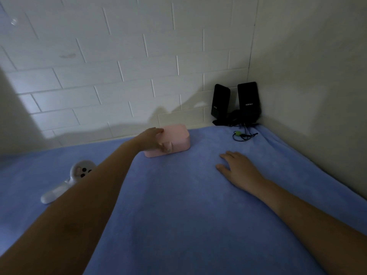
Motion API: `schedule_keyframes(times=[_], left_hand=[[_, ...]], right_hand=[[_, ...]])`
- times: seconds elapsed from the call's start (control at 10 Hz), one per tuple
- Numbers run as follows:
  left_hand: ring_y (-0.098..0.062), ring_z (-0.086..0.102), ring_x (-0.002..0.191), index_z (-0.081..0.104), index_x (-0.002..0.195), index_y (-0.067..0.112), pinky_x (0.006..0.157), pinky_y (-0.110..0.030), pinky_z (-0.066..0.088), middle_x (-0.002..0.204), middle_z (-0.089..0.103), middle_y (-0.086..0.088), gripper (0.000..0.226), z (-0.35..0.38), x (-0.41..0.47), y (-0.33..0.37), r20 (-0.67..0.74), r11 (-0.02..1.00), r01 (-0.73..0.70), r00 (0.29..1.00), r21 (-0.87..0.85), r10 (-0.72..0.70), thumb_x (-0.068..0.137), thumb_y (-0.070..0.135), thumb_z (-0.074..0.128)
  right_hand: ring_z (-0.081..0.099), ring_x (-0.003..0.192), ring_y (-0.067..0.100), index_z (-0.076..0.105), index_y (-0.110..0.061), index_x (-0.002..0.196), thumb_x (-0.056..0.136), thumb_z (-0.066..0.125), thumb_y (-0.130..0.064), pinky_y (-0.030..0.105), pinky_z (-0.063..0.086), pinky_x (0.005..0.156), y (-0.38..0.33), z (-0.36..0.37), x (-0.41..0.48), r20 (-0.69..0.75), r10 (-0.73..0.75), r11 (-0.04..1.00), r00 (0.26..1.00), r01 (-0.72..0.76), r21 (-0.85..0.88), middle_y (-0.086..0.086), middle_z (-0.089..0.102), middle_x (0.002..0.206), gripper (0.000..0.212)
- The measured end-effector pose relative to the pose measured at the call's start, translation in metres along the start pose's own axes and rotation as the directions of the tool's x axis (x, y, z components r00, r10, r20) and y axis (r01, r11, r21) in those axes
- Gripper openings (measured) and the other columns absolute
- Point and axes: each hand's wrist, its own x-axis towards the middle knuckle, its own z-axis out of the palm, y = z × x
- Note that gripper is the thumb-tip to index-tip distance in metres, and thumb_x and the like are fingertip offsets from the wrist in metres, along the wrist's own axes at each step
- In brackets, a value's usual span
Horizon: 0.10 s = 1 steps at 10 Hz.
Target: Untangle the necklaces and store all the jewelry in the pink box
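one closed pink box (178, 140), gripped by left hand (152, 139).

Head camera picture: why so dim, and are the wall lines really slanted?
Head view: the light is dim; shadows fall on the white tiled wall behind the pink rounded box; the wide-angle lens slants the tile lines.
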Motion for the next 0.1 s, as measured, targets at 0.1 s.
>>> schedule_keyframes(times=[0.1], left_hand=[[-0.027, 0.036, 0.134, 0.039, 0.142, 0.014, 0.107, -0.032, 0.029, 0.149, 0.036, -0.009, 0.071, -0.0092, -0.016, 0.004, -0.026, 0.998, 0.035, 0.999, -0.059, -0.036, 0.082, 0.032, 0.072]], right_hand=[[0.04, 0.131, 0.023, 0.041, -0.011, 0.14, 0.098, 0.044, -0.04, 0.031, 0.028, 0.108, -0.0019, -0.0065, 0.0056, 0.084, 0.023, 0.999, 0.996, -0.025, 0.028, 0.008, 0.042, 0.145, 0.051]])
